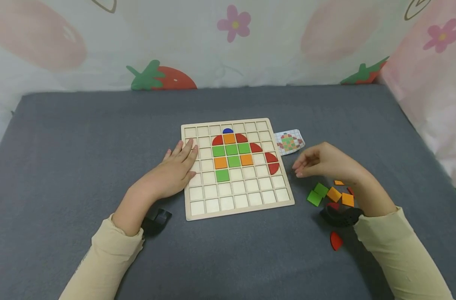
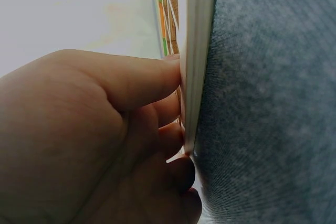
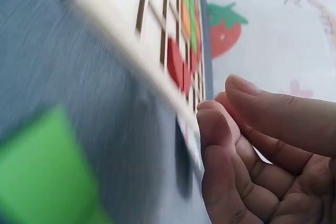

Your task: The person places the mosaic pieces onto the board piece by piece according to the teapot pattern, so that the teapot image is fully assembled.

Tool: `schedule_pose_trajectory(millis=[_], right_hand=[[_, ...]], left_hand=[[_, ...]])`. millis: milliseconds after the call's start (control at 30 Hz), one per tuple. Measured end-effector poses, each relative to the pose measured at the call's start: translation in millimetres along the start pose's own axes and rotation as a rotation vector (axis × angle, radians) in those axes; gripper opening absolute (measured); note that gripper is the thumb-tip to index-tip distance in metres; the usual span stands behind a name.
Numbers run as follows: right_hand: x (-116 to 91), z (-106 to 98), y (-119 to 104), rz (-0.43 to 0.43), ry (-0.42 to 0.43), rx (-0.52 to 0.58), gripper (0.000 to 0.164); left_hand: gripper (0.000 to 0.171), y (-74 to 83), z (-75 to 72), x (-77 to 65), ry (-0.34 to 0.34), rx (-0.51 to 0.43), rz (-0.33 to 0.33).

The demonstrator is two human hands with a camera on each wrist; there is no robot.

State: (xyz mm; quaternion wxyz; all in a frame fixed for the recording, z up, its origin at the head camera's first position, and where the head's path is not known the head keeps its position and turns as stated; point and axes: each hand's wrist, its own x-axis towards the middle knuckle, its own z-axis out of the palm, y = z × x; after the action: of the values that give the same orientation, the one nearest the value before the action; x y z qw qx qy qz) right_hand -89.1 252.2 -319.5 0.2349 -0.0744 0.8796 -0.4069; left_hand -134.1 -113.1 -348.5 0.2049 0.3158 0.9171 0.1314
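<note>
A wooden grid board (image 1: 240, 209) lies on the cloth, with green and orange squares, red quarter-round pieces and a blue half-round piece (image 1: 228, 131) set in its cells. My left hand (image 1: 173, 171) rests on the board's left edge, fingers straight; in the left wrist view the thumb (image 2: 142, 80) touches the rim. Right of the board hovers my right hand (image 1: 325, 160), fingers loosely bent, holding nothing. The right wrist view shows a gap between its thumb (image 3: 283, 111) and fingers. A pattern card (image 1: 292, 141) sticks out from the board's right side.
Loose green squares (image 1: 314, 198), orange squares (image 1: 334, 194) and red pieces lie below the right hand, partly hidden by the wrist. One red piece (image 1: 336, 241) sits closer to me. Black wrist devices (image 1: 340, 216) are on both wrists. A patterned curtain (image 1: 269, 50) hangs behind.
</note>
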Motion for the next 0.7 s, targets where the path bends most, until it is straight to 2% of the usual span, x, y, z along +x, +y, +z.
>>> schedule_pose_trajectory(millis=[433,700], right_hand=[[-35.3,-29.4,40.1,0.146,0.071,-0.088,0.019],[-48.6,-38.8,61.8,0.159,0.098,-0.176,0.015]], left_hand=[[0.06,-1.3,0.8,0.8,0.002,0.017,-0.002],[0.06,-1.3,0.5,1.0,0.001,0.018,0.002]])
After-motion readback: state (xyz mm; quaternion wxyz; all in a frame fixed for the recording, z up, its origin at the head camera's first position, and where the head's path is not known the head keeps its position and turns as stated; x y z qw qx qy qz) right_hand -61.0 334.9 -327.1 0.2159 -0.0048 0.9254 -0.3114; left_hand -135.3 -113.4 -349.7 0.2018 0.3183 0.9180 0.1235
